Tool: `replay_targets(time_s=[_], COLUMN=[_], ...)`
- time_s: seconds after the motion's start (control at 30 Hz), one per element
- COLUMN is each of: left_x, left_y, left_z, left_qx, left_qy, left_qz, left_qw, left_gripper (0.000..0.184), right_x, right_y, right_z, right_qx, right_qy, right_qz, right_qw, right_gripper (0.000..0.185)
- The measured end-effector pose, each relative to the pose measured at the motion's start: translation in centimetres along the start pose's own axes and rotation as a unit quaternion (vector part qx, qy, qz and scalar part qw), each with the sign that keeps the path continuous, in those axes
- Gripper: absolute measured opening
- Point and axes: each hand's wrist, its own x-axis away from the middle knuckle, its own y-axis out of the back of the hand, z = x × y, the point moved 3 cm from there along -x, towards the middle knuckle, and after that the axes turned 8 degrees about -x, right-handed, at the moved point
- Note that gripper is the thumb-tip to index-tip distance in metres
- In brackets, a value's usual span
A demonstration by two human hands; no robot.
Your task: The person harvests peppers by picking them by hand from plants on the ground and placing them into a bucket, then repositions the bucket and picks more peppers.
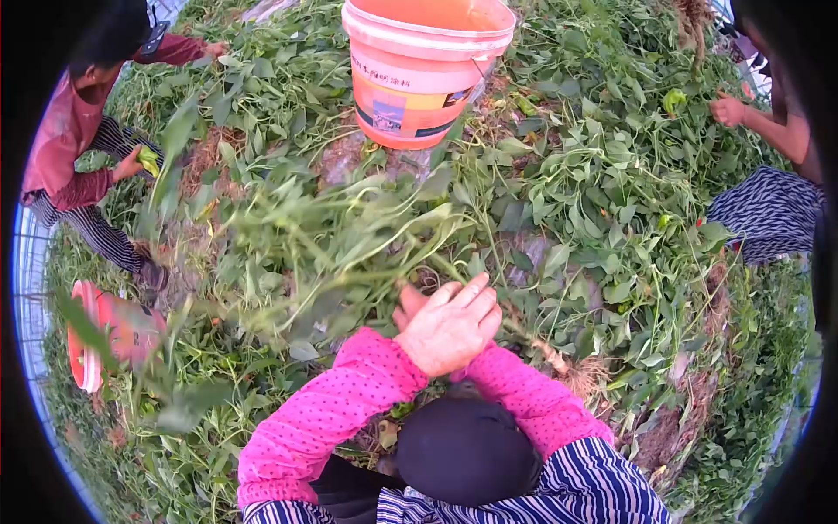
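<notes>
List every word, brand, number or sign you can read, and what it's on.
"明涂料": end of a line on the large upright bucket; its earlier characters are too blurred.
Bucket's lower label: print too small.
Tipped bucket at left: nothing readable.

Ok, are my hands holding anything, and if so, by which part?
It can't be told: your left hand overlaps your right hand, hiding any grip, though both are among the leafy stems.

Leafy green stems, partly blurred, spread over foliage.
</notes>
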Motion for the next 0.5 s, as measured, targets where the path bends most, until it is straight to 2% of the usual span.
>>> replay_targets(time_s=[0.07, 0.13, 0.17, 0.2, 0.23, 0.27, 0.3, 0.33, 0.37, 0.4, 0.47, 0.5], left_x=[-0.1, 1.5, 3.4, 4.6, 6.8, 9.4, 11.4, 13.0, 13.9, 14.2, 14.4, 14.7], left_y=[-1.3, -2.5, -3.6, -3.5, -4.0, -4.8, -5.1, -5.2, -5.1, -4.8, -4.4, -4.7], left_z=[2.1, 4.6, 5.7, 6.5, 6.8, 6.9, 6.5, 5.7, 5.3, 5.0, 4.4, 4.5], left_qx=[-0.082, -0.127, -0.108, 0.044, 0.105, 0.168, 0.159, 0.148, 0.18, 0.182, 0.168, 0.161], left_qy=[0.039, 0.1, 0.16, 0.246, 0.29, 0.332, 0.335, 0.333, 0.365, 0.381, 0.401, 0.415], left_qz=[0.031, 0.109, 0.158, 0.315, 0.376, 0.427, 0.377, 0.325, 0.312, 0.311, 0.312, 0.286], left_qw=[0.995, 0.981, 0.969, 0.916, 0.874, 0.824, 0.849, 0.873, 0.858, 0.851, 0.845, 0.849], left_gripper=[0.048, 0.058, 0.068, 0.07, 0.068, 0.067, 0.062, 0.058, 0.053, 0.053, 0.051, 0.051], right_x=[3.1, 5.5, 6.1, 6.9, 7.7, 7.9, 8.2, 8.0, 8.4, 9.1, 10.0, 9.5], right_y=[-4.1, -7.5, -8.2, -8.7, -9.3, -9.6, -9.3, -8.1, -8.3, -8.1, -6.5, -5.4], right_z=[1.1, 2.2, 2.8, 3.1, 3.1, 2.7, 2.6, 3.9, 3.0, 2.4, 2.4, 2.8], right_qx=[0.011, 0.018, 0.007, 0.074, 0.142, 0.132, 0.125, 0.144, 0.177, 0.178, 0.159, 0.161], right_qy=[0.073, 0.147, 0.155, 0.137, 0.127, 0.104, 0.151, 0.103, 0.061, 0.068, 0.225, 0.231], right_qz=[0.129, 0.272, 0.291, 0.377, 0.46, 0.447, 0.423, 0.476, 0.516, 0.53, 0.423, 0.434], right_qw=[0.989, 0.951, 0.944, 0.913, 0.867, 0.878, 0.885, 0.862, 0.836, 0.826, 0.863, 0.856], right_gripper=[0.052, 0.047, 0.047, 0.046, 0.045, 0.042, 0.042, 0.05, 0.063, 0.063, 0.068, 0.068])
